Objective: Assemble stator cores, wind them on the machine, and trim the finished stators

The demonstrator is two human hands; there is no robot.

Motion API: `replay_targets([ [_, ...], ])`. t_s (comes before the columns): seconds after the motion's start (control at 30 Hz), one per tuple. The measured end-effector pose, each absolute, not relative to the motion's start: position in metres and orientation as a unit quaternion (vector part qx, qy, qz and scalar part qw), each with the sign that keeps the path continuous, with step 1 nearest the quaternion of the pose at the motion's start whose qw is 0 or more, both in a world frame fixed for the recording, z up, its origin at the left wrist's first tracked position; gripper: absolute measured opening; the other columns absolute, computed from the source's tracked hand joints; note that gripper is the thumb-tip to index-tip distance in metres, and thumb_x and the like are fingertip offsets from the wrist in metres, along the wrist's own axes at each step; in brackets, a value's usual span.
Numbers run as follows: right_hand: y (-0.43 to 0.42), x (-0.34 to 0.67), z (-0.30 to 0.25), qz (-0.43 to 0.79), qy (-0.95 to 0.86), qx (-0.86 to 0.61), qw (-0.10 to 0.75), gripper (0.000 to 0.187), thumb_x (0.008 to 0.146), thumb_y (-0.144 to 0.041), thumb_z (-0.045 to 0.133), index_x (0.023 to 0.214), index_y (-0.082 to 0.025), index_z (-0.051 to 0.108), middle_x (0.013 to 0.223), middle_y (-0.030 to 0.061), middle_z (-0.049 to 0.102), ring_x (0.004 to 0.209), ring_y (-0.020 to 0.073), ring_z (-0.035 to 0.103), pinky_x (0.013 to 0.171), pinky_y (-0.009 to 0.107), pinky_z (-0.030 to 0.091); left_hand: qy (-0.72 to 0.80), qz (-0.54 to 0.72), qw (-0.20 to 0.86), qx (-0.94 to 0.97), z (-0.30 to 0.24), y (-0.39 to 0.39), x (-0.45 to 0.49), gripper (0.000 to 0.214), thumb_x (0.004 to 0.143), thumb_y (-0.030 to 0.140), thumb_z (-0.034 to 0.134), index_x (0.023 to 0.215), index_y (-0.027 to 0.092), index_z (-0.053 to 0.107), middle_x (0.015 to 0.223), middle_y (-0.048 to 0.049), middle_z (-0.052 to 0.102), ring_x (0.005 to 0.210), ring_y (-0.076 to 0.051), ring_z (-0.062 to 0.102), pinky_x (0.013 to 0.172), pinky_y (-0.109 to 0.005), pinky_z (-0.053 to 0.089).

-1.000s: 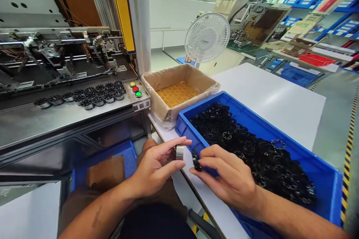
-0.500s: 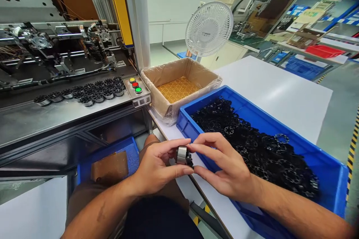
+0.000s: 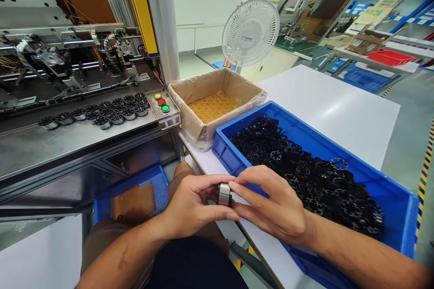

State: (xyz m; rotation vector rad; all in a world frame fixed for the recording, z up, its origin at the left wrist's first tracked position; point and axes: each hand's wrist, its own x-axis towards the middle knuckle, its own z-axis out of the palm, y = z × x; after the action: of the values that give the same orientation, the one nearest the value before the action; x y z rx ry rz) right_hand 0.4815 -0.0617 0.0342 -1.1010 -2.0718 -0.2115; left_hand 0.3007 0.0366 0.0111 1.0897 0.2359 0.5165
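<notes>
Above my lap, my left hand (image 3: 200, 201) grips a small silver stator core (image 3: 224, 194) between thumb and fingers, its metal side facing me. My right hand (image 3: 271, 203) closes on the core from the right, fingertips pressed against its edge. Only a thin dark rim shows on the core's right side; the rest of that face is hidden by my fingers. Just beyond my right hand lies a heap of black plastic rings (image 3: 305, 171) in a blue crate (image 3: 339, 151).
Several black-and-silver stator cores (image 3: 117, 117) stand on the metal machine ledge (image 3: 68, 144) at left. A button box (image 3: 163, 110) sits at its corner. A plastic-lined carton (image 3: 195, 126) with yellowish parts adjoins the crate. A white fan (image 3: 251, 31) stands behind.
The black toothed piece that stuck out on the core's right side now shows only as a thin dark edge. My right fingers have closed in against the core.
</notes>
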Motion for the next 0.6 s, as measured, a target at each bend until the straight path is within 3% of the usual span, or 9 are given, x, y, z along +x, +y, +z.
replay_targets([
  [0.27, -0.0587, 0.4831, 0.0361, -0.118, -0.823, -0.423, 0.359, 0.025, 0.089, -0.012, 0.065, 0.115, -0.009, 0.066, 0.107, 0.0135, 0.065, 0.099, 0.0209, 0.063, 0.083, 0.037, 0.059, 0.109, 0.231, 0.845, 0.471, 0.0109, 0.0373, 0.2997, 0.049, 0.063, 0.006, 0.088, 0.108, 0.020, 0.076, 0.089, -0.0021, 0.078, 0.079, -0.013, 0.072, 0.078, -0.023, 0.059],
  [0.6, -0.0634, 0.4820, 0.0299, -0.132, -0.834, -0.385, 0.372, 0.030, 0.085, -0.006, 0.066, 0.114, -0.001, 0.063, 0.104, 0.0172, 0.065, 0.096, 0.0254, 0.064, 0.074, 0.041, 0.059, 0.097, 0.176, 0.868, 0.453, 0.0174, 0.0410, 0.2959, 0.047, 0.063, 0.011, 0.089, 0.108, 0.016, 0.076, 0.087, -0.0037, 0.078, 0.082, -0.016, 0.072, 0.080, -0.025, 0.058],
])
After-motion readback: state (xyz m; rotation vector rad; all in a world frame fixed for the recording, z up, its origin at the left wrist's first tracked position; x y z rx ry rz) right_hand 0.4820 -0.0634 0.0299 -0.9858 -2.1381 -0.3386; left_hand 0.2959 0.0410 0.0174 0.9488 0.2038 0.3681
